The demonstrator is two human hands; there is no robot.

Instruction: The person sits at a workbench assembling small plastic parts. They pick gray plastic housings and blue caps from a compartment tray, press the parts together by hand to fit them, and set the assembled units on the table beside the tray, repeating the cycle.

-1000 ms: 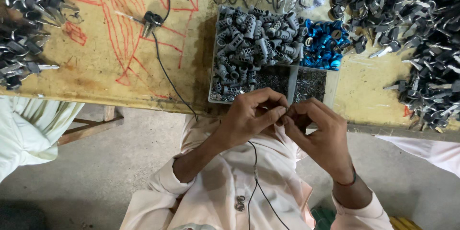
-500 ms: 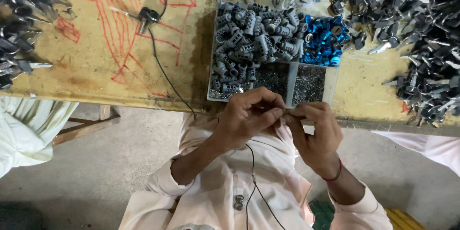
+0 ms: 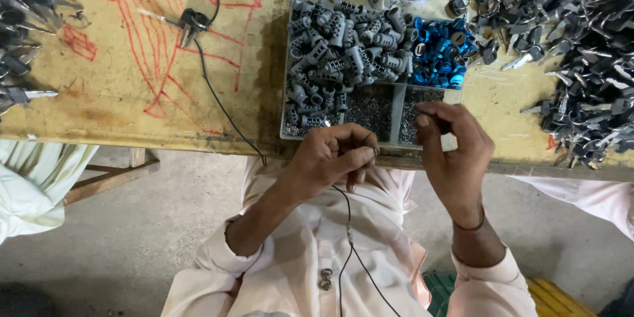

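Head view, looking straight down over the edge of a yellow workbench (image 3: 132, 92) scrawled with red chalk lines.

Left hand (image 3: 330, 158) at about 6 o'clock of the divided parts tray (image 3: 285, 72), curled, thumb and forefinger pressed together on something small at the fingertips; too tiny and too hidden to name. Thin black wire (image 3: 348, 224) hanging down from under that hand across the cream shirt (image 3: 290, 271), toward 6 o'clock.

Right hand (image 3: 456, 152) just beside it at 3 o'clock, well clear of touching, fingers bent and reaching over the tray's near right compartment (image 3: 422, 102), fingertips down among fine dark bits. Whether anything sits pinched there: cannot tell. Red thread (image 3: 470, 226) around that wrist.

Inside the tray: grey metal cylinders (image 3: 343, 46) heaped in the large far compartment at 12 o'clock from the left hand; blue ring-shaped pieces (image 3: 439, 53) in the far right compartment, at 12 o'clock from the right hand; small dark specks in the two near compartments.

At 2 o'clock, spread over the bench's right end, a big pile of grey keys and fittings (image 3: 568, 46). At 10 o'clock, a smaller heap of the same kind (image 3: 26, 20) at the left edge. Between them, at 11 o'clock from the left hand, a small dark clip (image 3: 191, 21) with a black cable (image 3: 221, 102) running down to the bench edge.

Pale cloth of another person (image 3: 33, 185) at 9 o'clock, below the bench; more pale cloth (image 3: 594, 195) at 3 o'clock. Grey concrete floor (image 3: 119, 244) underneath.
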